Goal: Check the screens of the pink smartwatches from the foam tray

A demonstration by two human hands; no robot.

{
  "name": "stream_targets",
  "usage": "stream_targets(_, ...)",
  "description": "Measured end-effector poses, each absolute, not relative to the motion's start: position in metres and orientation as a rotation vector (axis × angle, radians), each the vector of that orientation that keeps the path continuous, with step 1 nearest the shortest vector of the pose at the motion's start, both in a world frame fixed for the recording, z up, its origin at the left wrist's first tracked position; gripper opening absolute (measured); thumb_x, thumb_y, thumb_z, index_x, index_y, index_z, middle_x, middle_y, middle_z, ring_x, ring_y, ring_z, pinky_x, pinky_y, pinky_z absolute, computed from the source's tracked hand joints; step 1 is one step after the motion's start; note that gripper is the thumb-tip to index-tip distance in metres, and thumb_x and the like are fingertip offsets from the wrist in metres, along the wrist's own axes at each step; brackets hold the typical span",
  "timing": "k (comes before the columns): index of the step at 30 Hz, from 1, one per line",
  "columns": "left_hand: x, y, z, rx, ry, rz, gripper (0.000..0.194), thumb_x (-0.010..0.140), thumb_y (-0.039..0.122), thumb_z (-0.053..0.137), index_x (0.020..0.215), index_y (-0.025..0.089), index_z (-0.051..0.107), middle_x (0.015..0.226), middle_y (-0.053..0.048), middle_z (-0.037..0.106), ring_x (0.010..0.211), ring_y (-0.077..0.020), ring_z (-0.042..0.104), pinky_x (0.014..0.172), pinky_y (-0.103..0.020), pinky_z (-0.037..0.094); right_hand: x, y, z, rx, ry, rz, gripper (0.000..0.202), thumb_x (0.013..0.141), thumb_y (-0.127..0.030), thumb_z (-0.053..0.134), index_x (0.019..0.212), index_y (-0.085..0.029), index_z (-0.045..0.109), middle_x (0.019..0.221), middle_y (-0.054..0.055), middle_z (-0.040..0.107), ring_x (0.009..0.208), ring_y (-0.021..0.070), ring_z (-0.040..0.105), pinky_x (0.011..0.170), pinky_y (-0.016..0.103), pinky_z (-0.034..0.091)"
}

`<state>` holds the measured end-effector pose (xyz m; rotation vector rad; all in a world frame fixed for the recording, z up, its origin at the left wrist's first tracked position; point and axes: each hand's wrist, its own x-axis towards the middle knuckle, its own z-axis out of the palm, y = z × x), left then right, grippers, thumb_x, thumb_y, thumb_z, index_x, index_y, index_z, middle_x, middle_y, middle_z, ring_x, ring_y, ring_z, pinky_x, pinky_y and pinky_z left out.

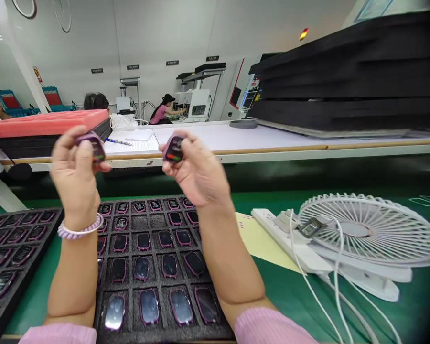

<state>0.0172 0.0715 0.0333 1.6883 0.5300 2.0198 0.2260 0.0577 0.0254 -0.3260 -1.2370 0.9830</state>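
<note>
My left hand (77, 167) is raised above the work surface, its fingers closed around a smartwatch case (95, 147) with a lit dark screen. Level with it, my right hand (200, 167) grips a second smartwatch case (174, 149), whose screen shows red and green marks. Both cases have purple frames and no straps. Below my hands lies a black foam tray (129, 282) with rows of similar purple-framed watch cases in its pockets. Two pockets in an upper row hold nothing. My right forearm hides part of the tray.
A second foam tray (25, 277) of watch cases lies left. On the right are a white fan (365, 229), a power strip (272, 224) and cables. Stacked black trays (344, 81), pink foam (50, 122), a pen (118, 142) and paper occupy the shelf. People work in the background.
</note>
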Motion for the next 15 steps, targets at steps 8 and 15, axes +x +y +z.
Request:
stream_targets(8,0.023,0.095,0.021,1.556,0.698,1.619,0.072,0.069,0.028,0.090,0.133,0.018,0.057,0.094,-0.002,0.069,0.059,-0.0070,0.062,0.056,-0.018,0.055,0.213,0.097,0.006,-0.427,-1.196,1.344,0.053,0.071,-0.028,0.080,0.117,-0.022,0.054,0.097,0.002,0.074,0.070,0.0148,0.071,0.062,0.023,0.057)
stream_targets(15,0.031,0.092,0.026,1.380,0.681,1.413,0.083,0.066,0.009,0.082,0.143,0.015,0.050,0.103,-0.003,0.067,0.065,-0.0077,0.067,0.063,-0.020,0.058,0.226,0.098,0.029,-0.511,-1.270,1.450,0.062,0.061,-0.009,0.065,0.121,-0.018,0.053,0.090,0.003,0.074,0.075,0.0168,0.076,0.070,0.022,0.061)
